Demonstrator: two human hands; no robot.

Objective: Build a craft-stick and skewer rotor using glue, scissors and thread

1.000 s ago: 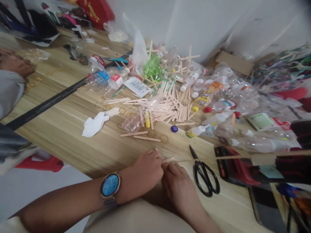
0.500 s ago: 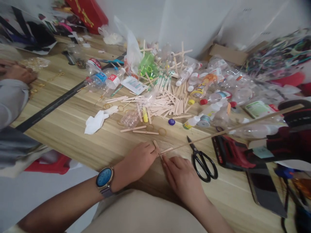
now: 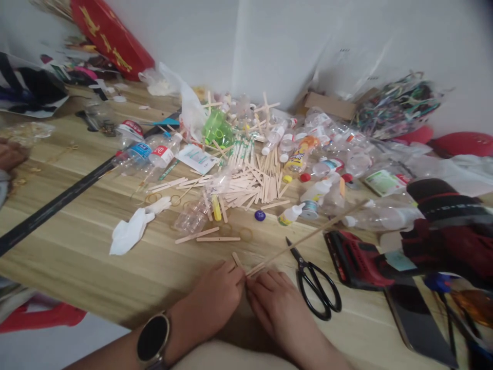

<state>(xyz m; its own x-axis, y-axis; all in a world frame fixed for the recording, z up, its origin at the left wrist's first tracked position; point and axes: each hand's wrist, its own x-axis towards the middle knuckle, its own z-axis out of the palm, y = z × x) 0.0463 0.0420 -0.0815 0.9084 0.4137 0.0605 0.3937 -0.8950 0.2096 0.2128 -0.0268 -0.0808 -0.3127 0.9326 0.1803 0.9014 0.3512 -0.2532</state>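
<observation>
Two hands at work on wooden sticks at the near edge of a table [image 3: 69, 277]. The left hand [image 3: 215, 290], below a watch [image 3: 153, 337], has its fingers drawn narrowly together on a short stick [image 3: 237, 259], whose upper end projects past the fingertips. The right hand [image 3: 283, 306] lies just beside it, fingers bent and close together at the lower end of a long stick [image 3: 319, 228]; whether they grip it cannot be told, the contact being hidden. The long stick slants up to the right from where the hands meet, crossing in view the tip of the scissors [image 3: 319, 288], which lie beside the right hand. Farther right are a drill [image 3: 360, 259] and a phone [image 3: 419, 318]. Beyond the hands, two loose sticks [image 3: 218, 239] lie near a crumpled bottle [image 3: 191, 217], with a tissue [image 3: 130, 231] to the left. A purple cap [image 3: 260, 215] and a glue bottle [image 3: 290, 214] lie to the right of these. Behind them spreads a stick pile [image 3: 265, 182], flanked by plastic bottles; a green bottle [image 3: 216, 128] lies at its rear. At the left margin, a co-worker's hand [image 3: 11, 154] is partly in view.
</observation>
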